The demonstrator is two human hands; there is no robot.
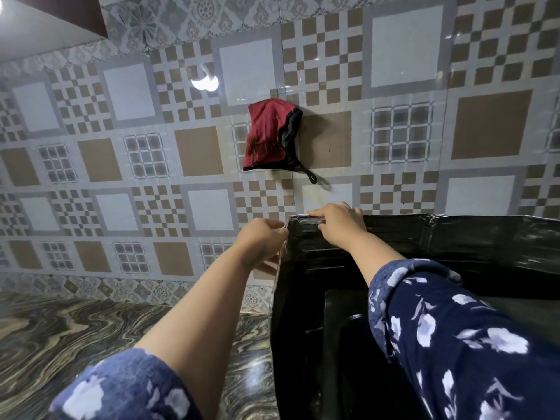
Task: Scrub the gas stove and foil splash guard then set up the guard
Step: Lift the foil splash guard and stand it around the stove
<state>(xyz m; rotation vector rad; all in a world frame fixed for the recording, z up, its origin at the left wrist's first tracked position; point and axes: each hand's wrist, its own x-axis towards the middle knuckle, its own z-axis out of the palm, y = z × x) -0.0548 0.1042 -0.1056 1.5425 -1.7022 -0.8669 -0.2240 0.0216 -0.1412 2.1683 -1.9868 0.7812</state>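
Note:
The foil splash guard [454, 237], dark and shiny on its inner face, stands upright around the gas stove [342, 334] at the right, with its back panel against the wall and a side panel on the left. My left hand [260, 244] grips the outer top edge of the side panel at the corner. My right hand [336, 225] lies over the top edge of the back panel beside the same corner, fingers curled over it. Only a dark strip of the stove top shows between the guard and my right sleeve.
A red and black cloth [269, 134] hangs on the patterned tiled wall [121, 165] above the corner. The marbled countertop [75, 334] stretches to the left of the guard. A dark cabinet underside [54, 16] sits at the upper left.

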